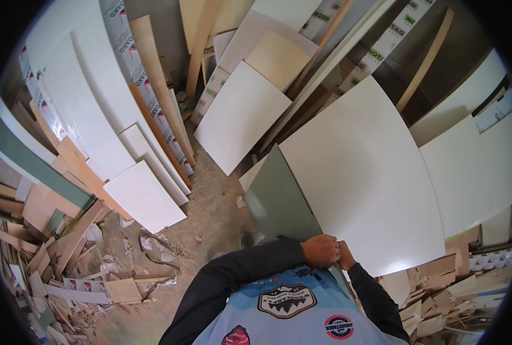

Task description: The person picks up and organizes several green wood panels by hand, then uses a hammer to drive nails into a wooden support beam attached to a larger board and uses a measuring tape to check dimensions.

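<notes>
A green panel [279, 201] stands on edge in front of me, its dark top edge running away from my body. Closed fingers of my left hand [320, 252] wrap that edge at its near end. Right beside it, almost touching, my right hand [346, 256] is also closed on the edge; its fingers are partly hidden. A large white panel [362, 178] leans just to the right of the green one, its near edge close to my right hand. The lower part of the green panel is hidden behind my left arm and body.
White boards [72, 109] and a smaller white panel [145, 196] lean at the left. Another white panel [243, 118] leans ahead among wood strips. Scrap wood [55, 270] is heaped at the left, with more offcuts [445, 293] at the right. A dark cable [161, 261] lies on the dusty floor [213, 198].
</notes>
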Action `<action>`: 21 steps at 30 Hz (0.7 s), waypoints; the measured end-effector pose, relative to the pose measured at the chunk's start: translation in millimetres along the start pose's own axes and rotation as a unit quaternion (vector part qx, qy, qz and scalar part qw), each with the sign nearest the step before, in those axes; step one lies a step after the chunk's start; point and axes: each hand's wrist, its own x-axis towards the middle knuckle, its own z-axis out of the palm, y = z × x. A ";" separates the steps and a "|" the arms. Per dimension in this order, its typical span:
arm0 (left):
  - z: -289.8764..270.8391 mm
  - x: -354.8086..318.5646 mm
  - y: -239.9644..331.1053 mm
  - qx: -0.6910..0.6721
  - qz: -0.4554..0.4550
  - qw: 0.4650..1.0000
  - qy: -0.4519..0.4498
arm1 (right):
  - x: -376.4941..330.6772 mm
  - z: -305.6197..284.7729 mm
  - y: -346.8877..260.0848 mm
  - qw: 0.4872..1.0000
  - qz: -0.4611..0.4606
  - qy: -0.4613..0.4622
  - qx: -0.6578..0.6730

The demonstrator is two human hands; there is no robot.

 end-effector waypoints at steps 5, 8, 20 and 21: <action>-9.5 30.5 -13.5 0.012 -0.024 0.999 -0.030 | -8.3 -7.9 42.3 0.998 0.036 0.000 0.045; -11.1 55.7 -25.1 0.031 -0.043 0.995 -0.080 | -13.3 -20.5 67.9 0.985 0.149 0.016 0.083; 18.5 -92.1 -47.1 0.032 -0.415 0.909 -0.012 | 6.8 -152.1 144.8 0.931 0.339 0.025 0.136; 23.2 -142.6 -53.8 0.017 -0.439 0.897 -0.053 | 16.6 -161.6 150.9 0.931 0.342 0.044 0.117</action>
